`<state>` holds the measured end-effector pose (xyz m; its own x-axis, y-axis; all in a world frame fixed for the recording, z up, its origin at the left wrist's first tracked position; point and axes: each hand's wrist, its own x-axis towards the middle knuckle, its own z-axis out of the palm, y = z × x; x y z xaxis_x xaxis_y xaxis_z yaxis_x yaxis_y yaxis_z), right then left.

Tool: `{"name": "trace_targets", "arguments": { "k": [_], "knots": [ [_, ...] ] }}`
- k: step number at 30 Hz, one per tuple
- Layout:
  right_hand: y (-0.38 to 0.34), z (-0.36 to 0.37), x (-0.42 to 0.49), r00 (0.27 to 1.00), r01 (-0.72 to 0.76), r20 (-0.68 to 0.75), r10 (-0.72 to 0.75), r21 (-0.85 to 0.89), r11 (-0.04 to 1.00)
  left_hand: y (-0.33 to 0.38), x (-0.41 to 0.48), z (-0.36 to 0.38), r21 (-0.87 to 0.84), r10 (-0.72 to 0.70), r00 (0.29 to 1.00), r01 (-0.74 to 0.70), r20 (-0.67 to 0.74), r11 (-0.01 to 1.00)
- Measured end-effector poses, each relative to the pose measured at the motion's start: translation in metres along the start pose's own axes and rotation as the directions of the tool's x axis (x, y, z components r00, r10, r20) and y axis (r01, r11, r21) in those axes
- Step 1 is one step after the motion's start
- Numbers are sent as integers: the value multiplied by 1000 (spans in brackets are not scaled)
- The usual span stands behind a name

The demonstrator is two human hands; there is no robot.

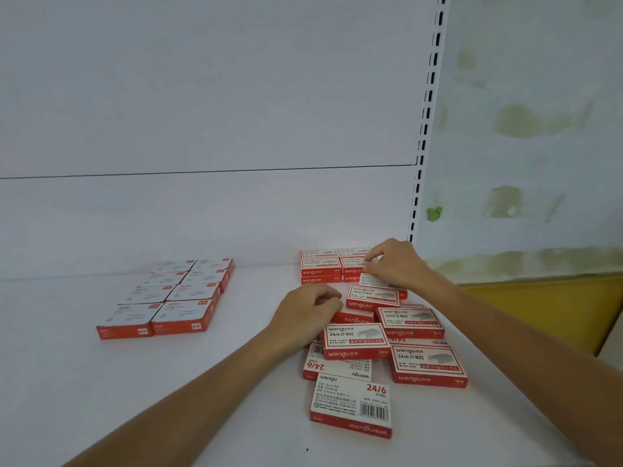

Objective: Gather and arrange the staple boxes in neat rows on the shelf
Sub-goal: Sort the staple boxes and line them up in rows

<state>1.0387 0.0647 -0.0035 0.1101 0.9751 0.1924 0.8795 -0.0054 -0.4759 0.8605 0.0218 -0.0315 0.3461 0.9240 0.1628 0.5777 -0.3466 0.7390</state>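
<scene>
Nearest the lens a barcode-up box (350,407) is seen lying askew at the front of the loose heap (381,345) of staple boxes, which is spread over the right part of the white shelf (101,382), with some boxes overlapping and turned different ways. Behind the heap, against the back panel (202,214), a tidy block (320,268) is already begun, two boxes wide and stacked. The right grip (397,266) is clamped, thumb against fingers, on a white-faced box (371,281) just at the front of that block, with the forefinger laid on the block's top. The left grip (305,315) is curled beside a red box on edge (352,319) (whether it is clamped on it cannot be told, as the contact is hidden under the hand). The step in hand is judged to be the seating of the held box: it is best turned print-up with its red band forward like its neighbours, lowered flat, then slid back until flush, while the block is steadied so that nothing is shoved out of line. Open room is offered in the middle of the shelf, between the heap and a second neat group (168,298) well apart on the left. Care is needed on the right, where the shelf seems to end not far beyond the outermost box (428,365) and the slotted upright (428,129) closes the back corner; sweeps are better made leftwards.
</scene>
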Motion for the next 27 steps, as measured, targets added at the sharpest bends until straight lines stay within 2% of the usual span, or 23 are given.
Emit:
{"name": "trace_targets", "arguments": {
  "k": [8,11,14,18,22,27],
  "knots": [
    [1,-1,0,999,-30,23,29,56,998,0,0,-1,8,22,999,-22,30,1000],
    [1,-10,-4,989,-54,141,41,93,994,2,-3,-1,5,72,993,-73,98,997],
    [4,-21,-11,975,-128,208,79,235,964,4,-5,-3,2,97,985,-99,143,995],
    [12,-23,-24,992,-89,105,75,130,988,3,-5,-4,-14,92,983,-91,157,996],
    [18,-20,-39,978,-3,210,-5,35,999,1,-4,-2,6,85,984,-87,157,996],
    [18,-24,-46,975,33,219,-40,38,999,1,-7,-3,-14,106,980,-106,165,994]
  ]
}}
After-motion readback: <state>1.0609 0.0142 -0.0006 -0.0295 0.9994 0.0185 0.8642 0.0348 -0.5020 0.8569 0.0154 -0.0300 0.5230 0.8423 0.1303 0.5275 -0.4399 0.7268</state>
